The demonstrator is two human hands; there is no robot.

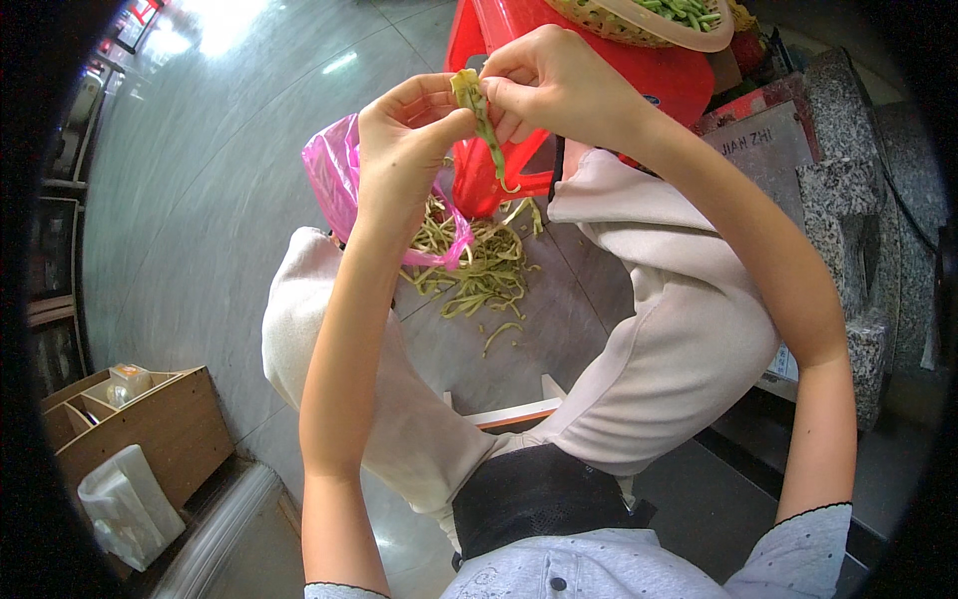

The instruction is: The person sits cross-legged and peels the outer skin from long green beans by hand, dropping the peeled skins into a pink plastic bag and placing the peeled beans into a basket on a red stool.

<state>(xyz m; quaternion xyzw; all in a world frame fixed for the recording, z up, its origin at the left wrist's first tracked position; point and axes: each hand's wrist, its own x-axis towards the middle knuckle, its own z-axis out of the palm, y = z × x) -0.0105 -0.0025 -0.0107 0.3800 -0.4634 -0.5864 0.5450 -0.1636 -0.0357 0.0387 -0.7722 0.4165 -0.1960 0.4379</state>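
Note:
A flattened yellow-green bean pod [486, 129] is held up between my two hands, with its thin curled tip hanging down. My left hand [404, 127] pinches its left side between thumb and fingers. At its upper right side, the thumb and fingertips of my right hand [557, 86] grip it; whether the pod is split along there cannot be made out. Below my hands, a heap of pod strips [490, 269] lies on the floor, partly spilling from a pink plastic bag [329, 172]. Green beans [685, 10] fill part of a plastic basket [715, 42] at the upper right.
The basket rests on a red plastic stool [666, 78], whose leg stands beside the heap. Speckled stone blocks [838, 180] are at right. At lower left are a wooden compartment box [165, 427] and a white plastic-wrapped packet [131, 509]. My knees flank the heap.

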